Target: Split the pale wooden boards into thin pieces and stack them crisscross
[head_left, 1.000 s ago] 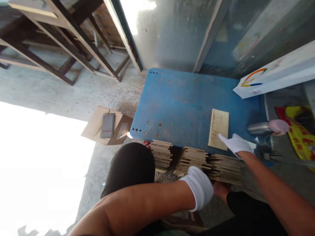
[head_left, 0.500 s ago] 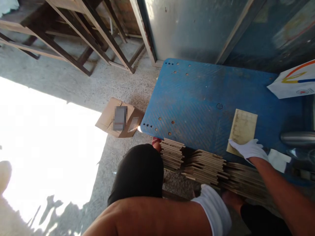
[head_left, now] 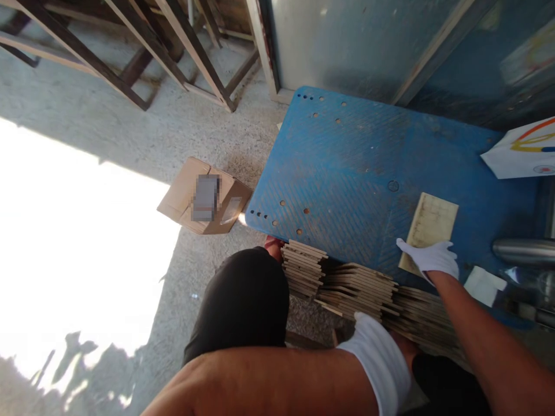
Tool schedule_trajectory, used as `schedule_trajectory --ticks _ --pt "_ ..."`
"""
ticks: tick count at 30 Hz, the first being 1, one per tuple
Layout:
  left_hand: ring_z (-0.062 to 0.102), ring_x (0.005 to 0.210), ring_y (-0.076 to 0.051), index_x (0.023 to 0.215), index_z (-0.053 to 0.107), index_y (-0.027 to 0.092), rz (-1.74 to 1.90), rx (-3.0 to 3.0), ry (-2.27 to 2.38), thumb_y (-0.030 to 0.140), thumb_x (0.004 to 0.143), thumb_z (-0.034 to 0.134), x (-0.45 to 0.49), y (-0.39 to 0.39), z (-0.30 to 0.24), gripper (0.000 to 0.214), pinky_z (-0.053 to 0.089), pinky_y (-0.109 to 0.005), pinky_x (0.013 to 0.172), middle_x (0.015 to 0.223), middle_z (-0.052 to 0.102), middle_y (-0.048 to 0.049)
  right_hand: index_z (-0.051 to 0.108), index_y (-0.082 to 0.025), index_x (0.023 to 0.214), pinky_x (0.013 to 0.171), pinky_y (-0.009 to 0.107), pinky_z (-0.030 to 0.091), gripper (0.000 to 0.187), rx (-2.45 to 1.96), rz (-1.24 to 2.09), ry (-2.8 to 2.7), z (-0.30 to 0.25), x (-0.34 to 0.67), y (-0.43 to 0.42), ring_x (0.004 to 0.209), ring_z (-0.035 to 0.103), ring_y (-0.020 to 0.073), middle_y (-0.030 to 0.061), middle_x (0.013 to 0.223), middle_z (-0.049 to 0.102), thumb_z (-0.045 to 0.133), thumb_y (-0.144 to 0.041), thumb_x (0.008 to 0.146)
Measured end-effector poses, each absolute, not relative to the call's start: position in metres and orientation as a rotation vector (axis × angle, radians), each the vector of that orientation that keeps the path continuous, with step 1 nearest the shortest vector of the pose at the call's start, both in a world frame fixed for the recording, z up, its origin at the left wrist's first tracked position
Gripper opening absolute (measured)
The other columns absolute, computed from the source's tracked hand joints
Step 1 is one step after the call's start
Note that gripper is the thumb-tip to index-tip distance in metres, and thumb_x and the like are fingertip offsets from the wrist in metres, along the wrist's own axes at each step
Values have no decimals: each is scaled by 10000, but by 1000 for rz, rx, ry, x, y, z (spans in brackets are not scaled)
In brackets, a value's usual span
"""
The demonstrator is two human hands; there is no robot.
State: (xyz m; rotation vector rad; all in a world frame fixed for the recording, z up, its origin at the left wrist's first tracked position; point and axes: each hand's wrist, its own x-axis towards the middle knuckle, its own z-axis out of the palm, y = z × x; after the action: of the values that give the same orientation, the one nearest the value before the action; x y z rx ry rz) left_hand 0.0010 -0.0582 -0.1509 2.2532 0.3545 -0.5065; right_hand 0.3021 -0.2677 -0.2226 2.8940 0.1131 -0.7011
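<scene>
My right hand, in a white glove, reaches over the near end of a cream rectangular board on the blue tabletop. Its thumb is stretched out past the board's left edge, and the fingers spread towards the right edge. Dark marks run along the board's left side. Low in the view, my left hand, also white-gloved, is beside stacked thin brown flat pieces. The back of the glove and the thumb side show; the other fingers are hidden, so what it holds cannot be made out.
A cardboard box lies on the concrete floor at the table's left corner. On the right are a white printed bag, a metal cylinder and a white paper piece. Wooden frames stand behind.
The view has shifted slightly. My right hand has slid a little left across the cream board, which stays put on the table. My left hand looks almost unchanged.
</scene>
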Motion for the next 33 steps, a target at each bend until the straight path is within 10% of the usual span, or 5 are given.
schedule_trajectory --ticks 10,24,33 --pt "634 821 -368 881 743 122 -529 2240 152 143 695 604 39 -230 -70 233 435 -487 702 768 691 -195 129 28 1507 1012 453 431 1386 2892 -672 64 -202 298 -258 1237 498 411 312 1348 469 624 -837 543" --pt "628 913 -379 893 740 88 -622 2261 107 56 695 634 44 -241 -78 227 440 -521 764 899 704 -249 160 18 1486 1038 438 414 1314 2858 -666 159 -201 292 -280 1263 481 394 309 1348 477 677 -767 570" --pt "604 1050 -248 1208 570 178 -708 2259 102 316 899 610 37 -202 -63 341 542 -458 835 1202 610 -100 78 81 1495 1008 495 407 1432 2812 -744 163 -196 280 -291 1256 461 468 379 1365 425 569 -877 549"
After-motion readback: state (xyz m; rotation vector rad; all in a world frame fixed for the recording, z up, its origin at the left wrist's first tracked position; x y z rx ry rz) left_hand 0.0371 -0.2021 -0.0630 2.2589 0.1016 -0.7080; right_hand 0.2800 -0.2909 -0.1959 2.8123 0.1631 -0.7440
